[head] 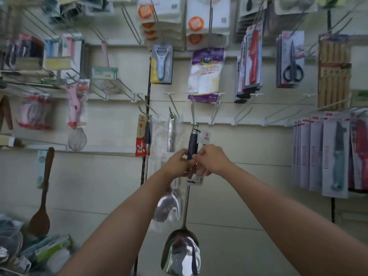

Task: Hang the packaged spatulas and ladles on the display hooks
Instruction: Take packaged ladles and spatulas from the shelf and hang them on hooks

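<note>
A pale slat wall (249,148) fills the view, set with rows of wire hooks (242,113). Packs of knives (336,156) hang in a block at the right, with scissors (292,62) and red knives (253,58) above them. A white bag (206,74) hangs at upper centre, a peeler (162,63) just left of it. At the far left a wooden spoon (40,196) hangs low, and a whisk (77,139) higher up.

In the middle, a steel spatula (182,253) hangs upright, its dark handle (192,143) topped by a loop at the tip of a hook, its broad blade near the bottom edge. A second spatula (168,208) in clear wrap hangs just left, behind the left hand. The left hand (177,163) and right hand (211,159) meet on the handle, fingers of both curled and pinching it, with a white tag (196,179) just below them.
</note>
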